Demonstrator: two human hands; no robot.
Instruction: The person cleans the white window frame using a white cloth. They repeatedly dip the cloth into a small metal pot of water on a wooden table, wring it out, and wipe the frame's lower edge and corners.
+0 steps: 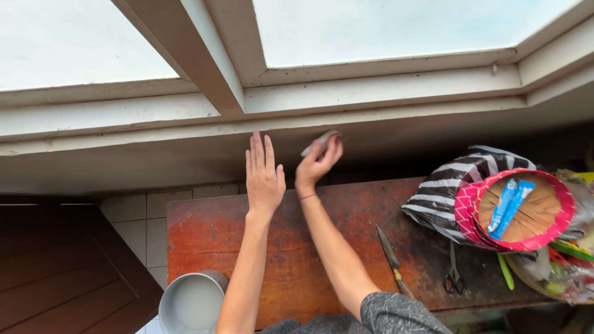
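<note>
head view: both arms reach up to the underside of a white window sill (185, 145). left hand (263, 176) is fully open, fingers straight and together, palm flat against the sill face, holding nothing. right hand (317, 162) is curled closed around a small grey pad (318, 141), maybe a sponge or sanding block, can't tell which; pad is pinched between thumb and fingertips and pressed to the sill's lower edge, just right of the left hand. thin band on the right wrist. below: worn reddish wooden bench (297, 247). on it, well apart from both hands, a knife (391, 255), scissors (453, 275), a striped black-and-white bag (451, 185) and pink-rimmed woven trays (526, 210). grey bucket (192, 303) of pale liquid sits lower left, beside the left forearm.
</note>
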